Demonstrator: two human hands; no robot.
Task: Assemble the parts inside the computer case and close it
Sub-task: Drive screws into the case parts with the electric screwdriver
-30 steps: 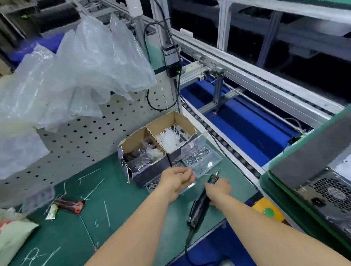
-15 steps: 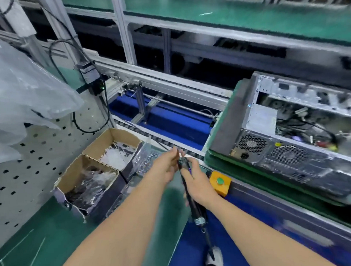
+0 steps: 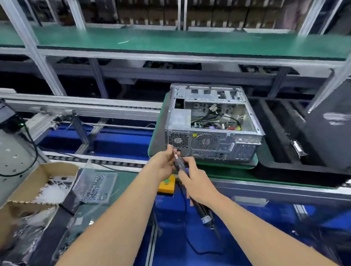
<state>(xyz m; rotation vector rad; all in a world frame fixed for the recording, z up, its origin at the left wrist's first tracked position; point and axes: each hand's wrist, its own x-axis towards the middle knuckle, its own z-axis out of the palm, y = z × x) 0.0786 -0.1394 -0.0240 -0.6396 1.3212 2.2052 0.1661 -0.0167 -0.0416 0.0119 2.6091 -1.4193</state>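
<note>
Just in front of the computer case (image 3: 221, 145), open side up: holding the electric screwdriver (image 3: 179, 165) in the right hand (image 3: 197, 184), grip curled round its barrel; pinching its bit with the left hand (image 3: 164, 166), forearms outstretched.

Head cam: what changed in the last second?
The right hand lifted the black corded electric screwdriver off the green mat and brought it up before the open grey metal computer case. The left hand left the clear plastic screw tray and now pinches the driver's bit. Case, tray and cardboard boxes stayed put.
</note>
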